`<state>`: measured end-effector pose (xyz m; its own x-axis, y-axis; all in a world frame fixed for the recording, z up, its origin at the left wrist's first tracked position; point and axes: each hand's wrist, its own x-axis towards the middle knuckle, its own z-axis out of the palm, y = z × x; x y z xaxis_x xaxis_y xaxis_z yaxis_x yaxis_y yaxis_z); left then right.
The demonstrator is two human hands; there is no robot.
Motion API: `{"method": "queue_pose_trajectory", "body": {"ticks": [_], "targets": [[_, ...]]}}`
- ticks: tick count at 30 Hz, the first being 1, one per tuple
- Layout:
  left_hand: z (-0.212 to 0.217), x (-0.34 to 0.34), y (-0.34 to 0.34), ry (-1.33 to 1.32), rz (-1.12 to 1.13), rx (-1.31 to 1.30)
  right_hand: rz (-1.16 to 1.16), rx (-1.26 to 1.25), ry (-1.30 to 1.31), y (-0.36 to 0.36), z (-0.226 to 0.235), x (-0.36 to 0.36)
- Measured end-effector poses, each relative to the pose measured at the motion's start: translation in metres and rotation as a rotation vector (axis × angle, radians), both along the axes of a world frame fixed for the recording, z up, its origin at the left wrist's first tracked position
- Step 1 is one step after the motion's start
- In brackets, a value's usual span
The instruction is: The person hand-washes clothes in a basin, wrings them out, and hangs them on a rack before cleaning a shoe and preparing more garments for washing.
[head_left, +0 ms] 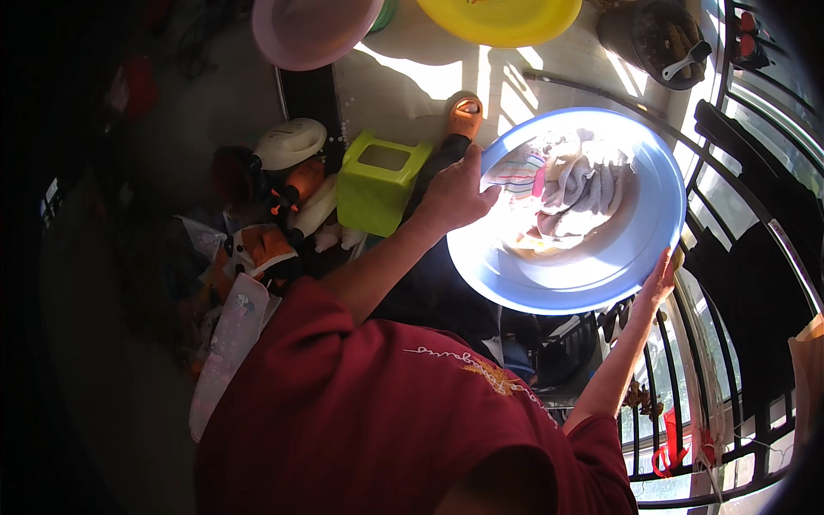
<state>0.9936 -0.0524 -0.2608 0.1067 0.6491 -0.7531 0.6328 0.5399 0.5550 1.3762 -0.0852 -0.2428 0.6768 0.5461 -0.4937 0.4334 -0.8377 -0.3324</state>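
Both hands grasping round blue plastic basin (635, 249): left hand (452, 196) on near rim, right hand (661, 276) opposite. Wet crumpled laundry (571, 184) inside, unremoved.

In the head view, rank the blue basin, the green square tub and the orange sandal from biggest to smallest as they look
1. blue basin, by far the largest.
2. green square tub.
3. orange sandal, partly hidden, so its full size is unsure.
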Motion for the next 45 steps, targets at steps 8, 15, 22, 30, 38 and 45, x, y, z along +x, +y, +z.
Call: {"method": "queue_pose_trajectory", "body": {"ticks": [8, 15, 22, 30, 38, 45], "targets": [[0.04, 0.08, -0.042, -0.122, -0.056, -0.029, -0.008, -0.037, -0.165, -0.046, 0.045, 0.097], [0.072, 0.091, -0.034, -0.12, -0.1, -0.012, 0.008, 0.064, -0.132, -0.053, 0.066, 0.106], [0.046, 0.068, -0.021, -0.06, -0.086, 0.007, 0.042, 0.131, -0.122, -0.053, 0.029, 0.098], [0.06, 0.07, -0.031, 0.026, -0.112, -0.093, 0.038, 0.021, -0.027, -0.051, 0.017, 0.094], [0.038, 0.065, -0.073, -0.161, 0.138, 0.185, 0.103, -0.016, 0.275, -0.073, -0.047, 0.115], [0.048, 0.059, -0.063, 0.249, 0.03, 0.147, -0.034, -0.082, 0.552, -0.047, -0.031, 0.105]]}}
